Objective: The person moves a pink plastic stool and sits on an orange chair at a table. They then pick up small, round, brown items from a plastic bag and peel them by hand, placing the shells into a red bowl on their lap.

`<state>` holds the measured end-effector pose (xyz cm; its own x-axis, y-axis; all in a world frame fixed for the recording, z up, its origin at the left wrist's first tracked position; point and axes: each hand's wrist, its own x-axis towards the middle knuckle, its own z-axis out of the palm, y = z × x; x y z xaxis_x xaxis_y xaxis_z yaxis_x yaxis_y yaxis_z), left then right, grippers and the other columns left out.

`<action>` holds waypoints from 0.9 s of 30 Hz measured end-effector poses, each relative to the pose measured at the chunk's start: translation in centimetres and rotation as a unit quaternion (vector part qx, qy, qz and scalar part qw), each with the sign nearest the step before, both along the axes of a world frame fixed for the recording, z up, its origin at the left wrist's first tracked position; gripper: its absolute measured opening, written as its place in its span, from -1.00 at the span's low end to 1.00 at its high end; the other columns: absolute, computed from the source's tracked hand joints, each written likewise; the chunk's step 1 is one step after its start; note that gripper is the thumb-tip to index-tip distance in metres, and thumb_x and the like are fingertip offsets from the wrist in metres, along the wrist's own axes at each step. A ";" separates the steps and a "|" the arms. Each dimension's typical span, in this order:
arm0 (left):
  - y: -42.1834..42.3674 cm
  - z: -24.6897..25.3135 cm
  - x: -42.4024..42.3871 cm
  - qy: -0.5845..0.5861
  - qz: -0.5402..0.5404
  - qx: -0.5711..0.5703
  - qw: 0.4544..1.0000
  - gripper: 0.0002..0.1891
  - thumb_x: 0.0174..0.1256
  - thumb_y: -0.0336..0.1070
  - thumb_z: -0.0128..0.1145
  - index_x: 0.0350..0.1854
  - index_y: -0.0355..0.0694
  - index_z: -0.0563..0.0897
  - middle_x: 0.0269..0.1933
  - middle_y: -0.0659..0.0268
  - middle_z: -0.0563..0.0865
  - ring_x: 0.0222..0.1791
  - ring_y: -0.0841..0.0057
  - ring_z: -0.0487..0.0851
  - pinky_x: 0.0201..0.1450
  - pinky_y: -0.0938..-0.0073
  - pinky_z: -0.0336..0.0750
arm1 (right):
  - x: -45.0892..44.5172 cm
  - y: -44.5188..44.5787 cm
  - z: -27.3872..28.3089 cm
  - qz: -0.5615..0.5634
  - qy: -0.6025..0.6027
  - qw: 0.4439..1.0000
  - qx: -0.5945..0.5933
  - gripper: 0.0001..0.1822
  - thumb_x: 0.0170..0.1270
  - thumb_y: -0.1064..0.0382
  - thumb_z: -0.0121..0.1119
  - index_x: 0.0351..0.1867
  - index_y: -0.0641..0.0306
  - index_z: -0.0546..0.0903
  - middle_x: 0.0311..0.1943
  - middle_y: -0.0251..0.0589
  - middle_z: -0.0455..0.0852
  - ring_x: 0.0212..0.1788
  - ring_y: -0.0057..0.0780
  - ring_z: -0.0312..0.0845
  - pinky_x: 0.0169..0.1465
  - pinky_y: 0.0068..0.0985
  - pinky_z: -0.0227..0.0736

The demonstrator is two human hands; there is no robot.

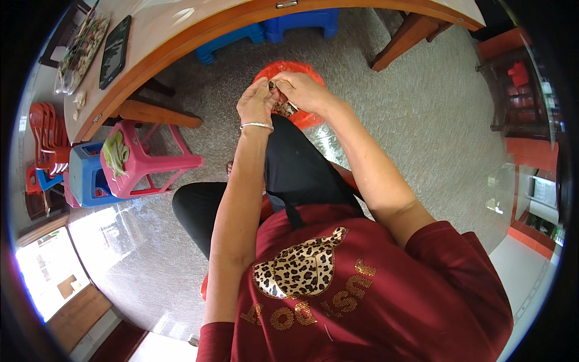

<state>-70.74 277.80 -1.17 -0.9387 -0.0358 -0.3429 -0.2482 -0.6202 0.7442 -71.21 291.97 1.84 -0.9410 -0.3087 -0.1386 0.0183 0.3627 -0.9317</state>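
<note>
Above a red plastic bag [309, 119], my two hands meet with their fingertips close together. My left hand [254, 102], with a silver bangle at the wrist, pinches a small dark piece [272, 84], too small to identify. From the other side, my right hand [304, 90] has its thumb and fingers on the same piece. Inside the bag lie brown and pale scraps [283, 109], partly covered by my hands and knee. What the bag rests in or on is hidden.
A wood-edged table [167, 54] curves ahead, bearing a smartphone [115, 52] and a clear container of small pieces [83, 50]. A pink plastic stool [135, 167] with a green cloth [116, 153] stands left beside a blue stool [86, 174]. Blue stools [301, 26] sit under the table.
</note>
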 end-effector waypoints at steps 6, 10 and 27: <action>0.9 0.7 -0.2 0.018 0.053 0.005 0.998 -0.90 0.27 -0.51 0.13 -0.20 -0.37 0.60 -0.27 0.24 0.66 -0.33 0.50 0.63 -0.21 0.48 0.63 | 0.4 -0.2 1.1 -0.047 0.066 0.995 0.058 -0.74 0.34 0.25 0.03 -0.04 0.31 0.58 -0.38 -0.18 0.66 -0.34 -0.49 0.56 -0.25 -0.51 0.45; 1.2 1.1 -0.9 -0.021 0.045 -0.032 0.998 -0.92 0.26 -0.48 0.15 -0.25 -0.36 0.59 -0.32 0.23 0.65 -0.37 0.47 0.64 -0.26 0.47 0.64 | 0.0 0.2 0.6 -0.070 0.022 0.997 0.000 -0.76 0.33 0.28 0.05 -0.04 0.31 0.59 -0.28 -0.18 0.70 -0.31 -0.51 0.57 -0.19 -0.51 0.45; 1.5 -0.3 -2.6 0.005 -0.038 -0.235 0.971 -0.78 0.32 -0.36 0.10 -0.10 -0.39 0.59 -0.26 0.18 0.68 -0.36 0.51 0.70 -0.44 0.57 0.63 | -0.4 1.2 0.4 -0.136 0.053 0.988 0.053 -0.73 0.27 0.25 0.14 -0.03 0.25 0.63 -0.20 -0.11 0.72 -0.18 -0.41 0.62 -0.07 -0.48 0.46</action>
